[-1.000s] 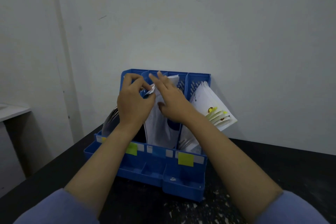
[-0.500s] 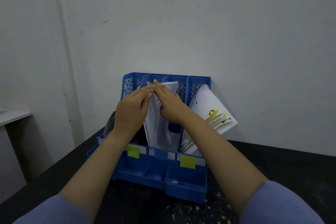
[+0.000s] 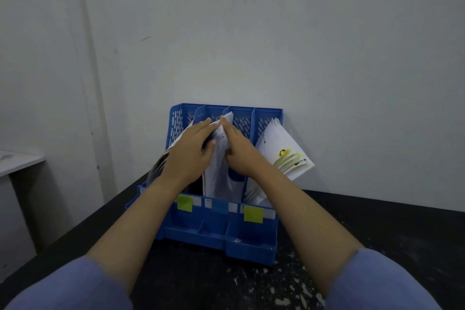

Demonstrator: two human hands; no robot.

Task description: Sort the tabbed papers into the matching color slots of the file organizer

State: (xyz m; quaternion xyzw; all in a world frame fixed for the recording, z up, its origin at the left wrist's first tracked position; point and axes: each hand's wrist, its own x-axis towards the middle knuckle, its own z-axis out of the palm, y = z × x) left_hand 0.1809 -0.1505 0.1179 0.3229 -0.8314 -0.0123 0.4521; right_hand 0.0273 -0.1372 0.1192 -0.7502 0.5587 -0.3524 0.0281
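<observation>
A blue file organizer stands on the black table against the wall. Its front carries a green label, a blue label and a yellow label. White papers stand in the middle slot. My left hand pinches their top edge between fingers and thumb. My right hand presses straight fingers against the same stack from the right. More papers with yellow tabs lean out of the right slot. Greyish sheets bulge from the left slot, partly hidden by my left wrist.
The black table has white flecks near the front. A grey wall stands right behind the organizer. The corner of a white surface shows at the far left, beyond the table's left edge.
My left hand's fingers have uncurled and stretched toward the top of the middle papers. The right hand has slid in close beside it, and both now meet at the stack's top edge.
</observation>
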